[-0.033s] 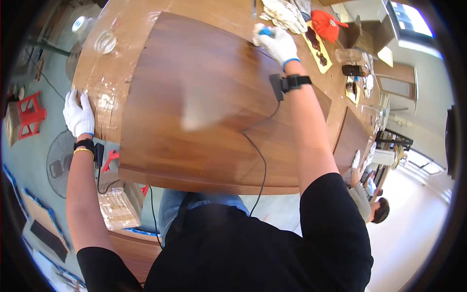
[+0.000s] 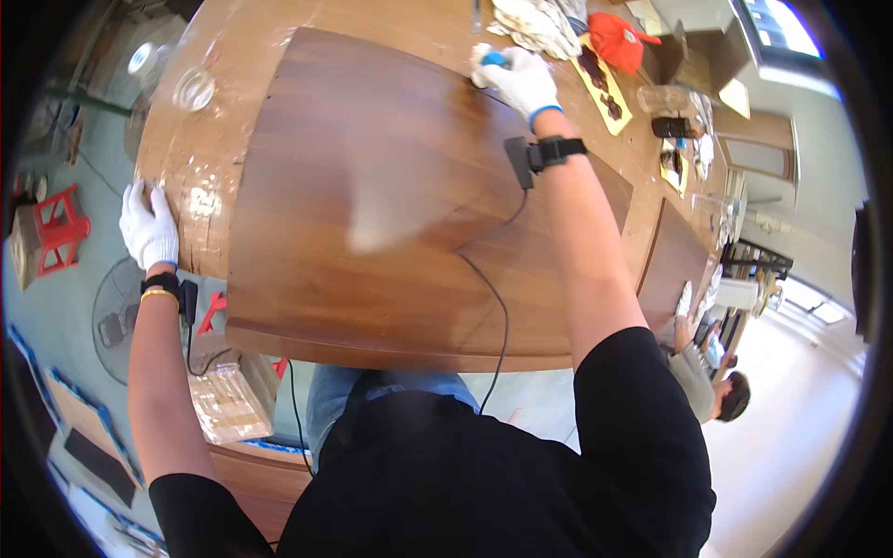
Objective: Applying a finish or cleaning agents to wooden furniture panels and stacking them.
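A large brown wooden panel (image 2: 307, 214) with a glossy, streaked surface lies on the table in front of me. My right hand (image 2: 523, 82), in a white glove, is at the panel's far edge. Its fingers close round a small white-and-blue item (image 2: 493, 60), which looks like a wad or pad; the kind cannot be made out. My left hand (image 2: 149, 226), also gloved in white, rests on the table's left edge beside the panel. Its fingers are spread and nothing is in it.
A glass jar (image 2: 194, 89) stands at the far left of the taped table (image 2: 209, 139). At the far right lie white rags (image 2: 535, 26), a red bag (image 2: 614, 42) and a stained yellow sheet (image 2: 605, 88). A co-worker (image 2: 698, 381) is at a second panel (image 2: 672, 265). Red stool (image 2: 63, 228) and fan (image 2: 116, 312) stand left.
My right hand, still closed on the white-and-blue item, has shifted slightly left along the panel's far edge. My left hand stays at the table edge.
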